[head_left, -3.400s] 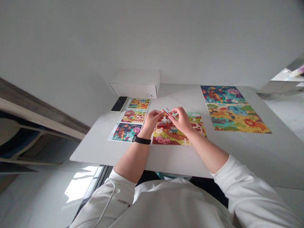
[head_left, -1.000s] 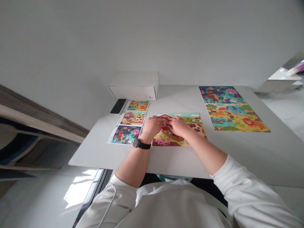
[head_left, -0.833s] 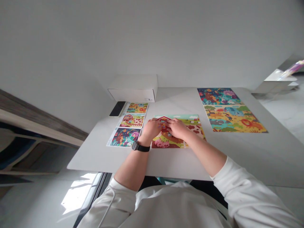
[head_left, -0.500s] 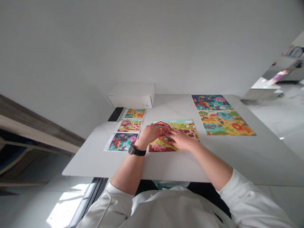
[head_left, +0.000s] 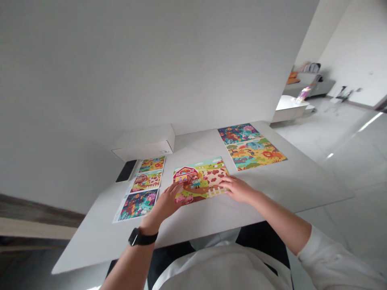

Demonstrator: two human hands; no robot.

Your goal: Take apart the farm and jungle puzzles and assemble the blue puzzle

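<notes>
A farm jigsaw puzzle [head_left: 202,177] with a red barn, a spotted cow and a white fence lies flat on the white table [head_left: 272,193] in front of me. My left hand [head_left: 168,200] rests at its near left corner, fingers stretched out flat on the edge. My right hand [head_left: 238,188] lies at the near right corner, fingers spread and touching the puzzle's edge. Neither hand holds anything. A black watch [head_left: 142,238] sits on my left wrist.
A strip of small picture cards [head_left: 142,187] lies left of the puzzle, with a black phone [head_left: 126,170] and a white box [head_left: 144,143] behind it. Two finished colourful puzzles [head_left: 250,145] lie at the far right. A room with a low white table [head_left: 289,104] opens on the right.
Both hands held a red barn piece in the air, then pressed it into the puzzle. They have since slid apart to the puzzle's near corners. The view has swung right.
</notes>
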